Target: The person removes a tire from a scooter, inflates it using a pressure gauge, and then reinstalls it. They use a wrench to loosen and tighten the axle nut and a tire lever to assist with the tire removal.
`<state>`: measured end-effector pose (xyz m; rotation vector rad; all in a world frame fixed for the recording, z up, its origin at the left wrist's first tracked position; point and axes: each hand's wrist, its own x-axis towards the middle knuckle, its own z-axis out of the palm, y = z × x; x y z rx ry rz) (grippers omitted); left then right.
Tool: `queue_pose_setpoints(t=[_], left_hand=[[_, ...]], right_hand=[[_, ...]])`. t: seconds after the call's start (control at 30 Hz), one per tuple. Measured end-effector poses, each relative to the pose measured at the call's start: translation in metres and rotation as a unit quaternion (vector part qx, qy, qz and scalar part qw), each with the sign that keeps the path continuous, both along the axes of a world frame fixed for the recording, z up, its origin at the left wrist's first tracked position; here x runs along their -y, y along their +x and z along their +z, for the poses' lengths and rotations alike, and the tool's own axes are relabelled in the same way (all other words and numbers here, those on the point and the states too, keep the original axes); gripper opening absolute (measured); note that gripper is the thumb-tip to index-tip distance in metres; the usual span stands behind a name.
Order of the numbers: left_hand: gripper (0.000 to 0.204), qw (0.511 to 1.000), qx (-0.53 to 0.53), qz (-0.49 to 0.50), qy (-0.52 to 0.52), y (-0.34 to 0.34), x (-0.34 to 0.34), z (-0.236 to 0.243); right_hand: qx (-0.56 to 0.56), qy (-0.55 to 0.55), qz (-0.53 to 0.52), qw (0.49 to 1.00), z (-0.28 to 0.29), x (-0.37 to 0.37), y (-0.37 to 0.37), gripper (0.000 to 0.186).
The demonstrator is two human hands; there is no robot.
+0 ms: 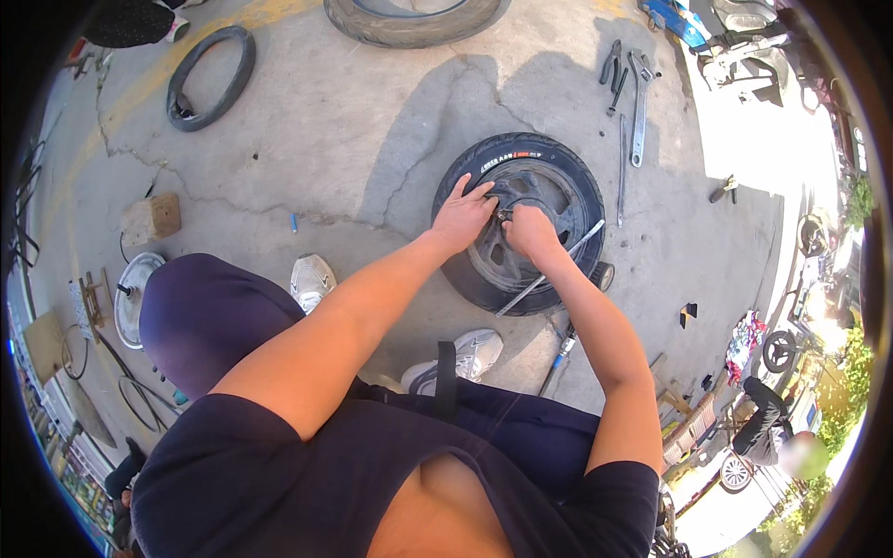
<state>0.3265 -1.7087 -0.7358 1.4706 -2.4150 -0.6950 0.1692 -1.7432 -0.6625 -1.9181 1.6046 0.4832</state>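
A wheel with a black tyre (581,172) lies flat on the concrete in front of my feet. Its dark spoked rim (551,193) faces up. My left hand (461,218) rests on the rim's left side with fingers spread. Close beside it, near the hub, my right hand (530,229) is closed, its fingers pinched around something small that I cannot make out. A long metal tyre lever (521,296) lies slanted across the wheel's near right side, partly beneath my right forearm.
Right of the wheel lie an adjustable wrench (639,116), pliers (609,67) and a thin metal bar (622,172). A hose (558,361) runs near my right shoe. Farther off are a large tyre (419,35), a smaller black ring (244,79) and a block (152,219). A person (767,423) sits at far right.
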Motion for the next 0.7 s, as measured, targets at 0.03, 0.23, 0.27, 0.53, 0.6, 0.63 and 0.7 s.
queue_pose_setpoints(t=[0.03, 0.23, 0.27, 0.53, 0.6, 0.63, 0.7], left_hand=[[0.047, 1.000, 0.004, -0.004, 0.021, -0.001, 0.001, 0.003], [0.021, 0.999, -0.029, 0.023, 0.003, 0.000, 0.000, -0.001], [0.018, 0.999, -0.041, 0.030, -0.011, 0.001, 0.001, -0.001], [0.038, 0.996, -0.057, 0.063, -0.039, -0.004, 0.001, -0.007], [0.043, 0.995, -0.061, 0.072, -0.045, -0.005, -0.001, -0.009], [0.045, 0.994, -0.067, 0.076, -0.039, -0.003, -0.002, -0.006], [0.045, 0.995, -0.064, 0.072, -0.034, -0.001, -0.003, -0.009]], right_hand=[[0.003, 0.000, -0.001, 1.000, -0.002, -0.002, -0.002, 0.029], [0.012, -0.006, -0.008, 1.000, 0.006, -0.007, 0.004, 0.028], [0.009, -0.002, -0.007, 1.000, 0.009, -0.006, 0.006, 0.027], [0.006, -0.003, 0.000, 1.000, 0.007, -0.002, 0.011, 0.028], [-0.007, 0.000, 0.009, 1.000, 0.007, -0.002, 0.014, 0.027], [-0.018, 0.004, 0.021, 1.000, 0.010, -0.002, 0.019, 0.026], [-0.041, 0.016, 0.031, 0.999, 0.016, -0.001, 0.026, 0.025]])
